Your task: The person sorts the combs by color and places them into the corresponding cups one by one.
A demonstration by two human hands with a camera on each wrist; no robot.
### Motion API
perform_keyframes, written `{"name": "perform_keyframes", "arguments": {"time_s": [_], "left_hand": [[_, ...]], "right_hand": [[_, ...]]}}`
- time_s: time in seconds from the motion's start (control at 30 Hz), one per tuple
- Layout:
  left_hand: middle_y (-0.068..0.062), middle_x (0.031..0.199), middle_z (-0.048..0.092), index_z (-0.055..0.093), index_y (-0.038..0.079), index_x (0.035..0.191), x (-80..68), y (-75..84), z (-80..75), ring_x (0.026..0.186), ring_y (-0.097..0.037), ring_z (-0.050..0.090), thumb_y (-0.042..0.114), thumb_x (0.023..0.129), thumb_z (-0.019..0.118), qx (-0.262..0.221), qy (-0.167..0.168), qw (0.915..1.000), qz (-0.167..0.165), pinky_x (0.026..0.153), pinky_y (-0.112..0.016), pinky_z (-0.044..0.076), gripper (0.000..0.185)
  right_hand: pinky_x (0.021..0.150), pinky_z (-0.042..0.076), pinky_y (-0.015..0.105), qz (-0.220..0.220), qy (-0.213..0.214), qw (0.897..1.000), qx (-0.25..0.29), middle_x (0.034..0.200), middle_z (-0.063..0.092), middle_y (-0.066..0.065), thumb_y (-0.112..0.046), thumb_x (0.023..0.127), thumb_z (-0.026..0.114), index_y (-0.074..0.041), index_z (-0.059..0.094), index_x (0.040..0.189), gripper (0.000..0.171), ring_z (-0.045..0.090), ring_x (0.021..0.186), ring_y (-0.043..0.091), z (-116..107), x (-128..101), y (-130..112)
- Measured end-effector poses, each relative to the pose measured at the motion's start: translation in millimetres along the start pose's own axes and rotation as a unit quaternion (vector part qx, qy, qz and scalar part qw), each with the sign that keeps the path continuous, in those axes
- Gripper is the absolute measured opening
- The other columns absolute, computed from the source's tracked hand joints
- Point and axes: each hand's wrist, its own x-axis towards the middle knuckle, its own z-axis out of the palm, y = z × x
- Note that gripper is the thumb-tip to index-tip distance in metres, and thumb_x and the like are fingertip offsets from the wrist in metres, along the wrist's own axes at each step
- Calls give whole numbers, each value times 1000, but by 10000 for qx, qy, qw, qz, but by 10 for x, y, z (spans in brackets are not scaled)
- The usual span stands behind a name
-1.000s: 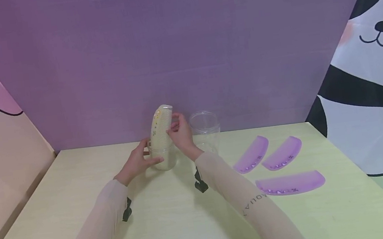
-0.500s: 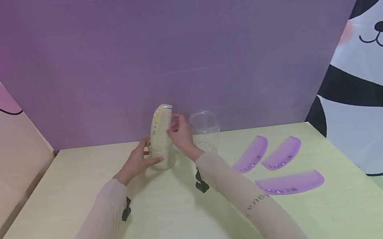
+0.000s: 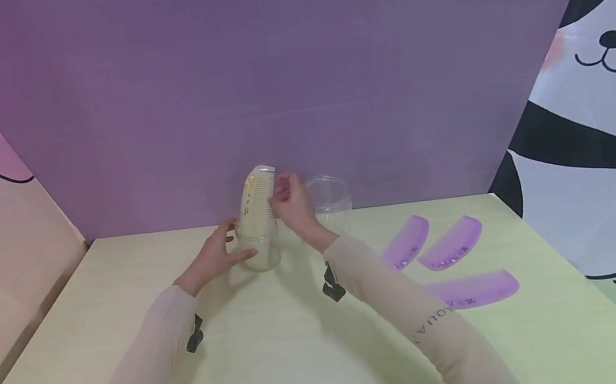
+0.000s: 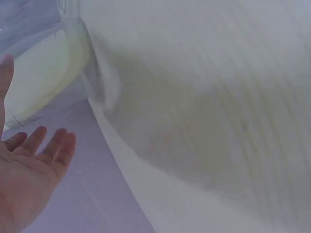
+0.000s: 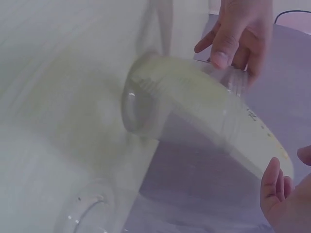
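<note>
— What are your hands doing?

— My left hand (image 3: pixel 216 256) is cupped around the side of a small clear plastic jar (image 3: pixel 260 250) standing on the pale yellow-green worktop (image 3: pixel 284 364). The right wrist view shows its fingers (image 5: pixel 232 39) curled against the jar's wall, so it is gripping the jar. My right hand (image 3: pixel 290 202) is up beside the top half of a cream-yellow curved plastic comb (image 3: pixel 255 202), its fingertips touching the toothed edge. I cannot tell whether they pinch the comb or only touch it.

— And where is the comb?

— It stands nearly upright, its lower end inside the jar and its upper end leaning a little to the right, well above the rim.

— What else is around?

— A second clear plastic jar (image 3: pixel 331 197) stands just right of my right hand, near the purple back wall (image 3: pixel 293 77). Further right, three translucent purple curved combs lie flat on the worktop: two side by side (image 3: pixel 408 240) (image 3: pixel 451 241) and a third (image 3: pixel 481 289) nearer me. A panda-print sheet (image 3: pixel 601 114) hangs on the right.
</note>
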Motion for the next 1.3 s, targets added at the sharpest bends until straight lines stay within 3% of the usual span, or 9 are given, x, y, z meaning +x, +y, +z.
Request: {"name": "perform_keyframes", "arguments": {"time_s": [0.23, 0.43, 0.6, 0.87, 1.1, 1.3], "left_hand": [[-24, 141, 33, 23, -4, 139, -27, 105, -114, 126, -42, 37, 30, 79, 71, 406, 234, 9989, -17, 104, -52, 36, 84], [-22, 143, 32, 24, -3, 140, -3, 244, -190, 130, -39, 33, 34, 80, 69, 508, 559, 9970, 189, 107, -53, 32, 84], [-19, 143, 33, 27, -1, 139, 34, 381, -192, 130, -35, 33, 35, 80, 70, 473, 668, 9959, 385, 108, -51, 32, 82], [-16, 139, 38, 31, 2, 138, 70, 595, -86, 129, -32, 35, 30, 81, 69, 386, 569, 9947, 766, 108, -46, 32, 74], [-13, 139, 39, 33, 4, 137, 120, 700, 72, 126, -30, 40, 30, 81, 69, 372, 448, 9934, 993, 106, -46, 36, 72], [-13, 141, 37, 30, 3, 138, 150, 761, 254, 129, -28, 37, 32, 81, 68, 359, 307, 9935, 1038, 109, -43, 33, 74]], "right_hand": [[86, 50, 33, -86, -181, 9995, 223, 108, 53, 21, 4, 79, 58, 5, 44, 119, 42, 55, 98, 31, -168, 13, -109], [80, 50, 32, -179, -131, 9995, 236, 106, 54, 20, 0, 80, 62, 4, 46, 119, 42, 55, 93, 29, -375, 52, -147], [84, 50, 34, -223, -24, 9993, 313, 110, 53, 23, 2, 81, 61, 5, 46, 119, 41, 54, 95, 31, -567, 71, -151], [89, 48, 32, -111, 54, 9998, 135, 114, 52, 23, 2, 82, 60, 6, 44, 121, 43, 53, 101, 29, -893, 89, -80], [72, 46, 14, 126, 159, 9998, 51, 118, 51, 23, 1, 83, 59, 4, 44, 123, 42, 51, 99, 24, -1194, 62, 34], [66, 46, 8, 381, 311, 9988, 10, 118, 49, 22, -3, 85, 59, 5, 42, 123, 42, 49, 91, 14, -1415, 24, 229]]}}
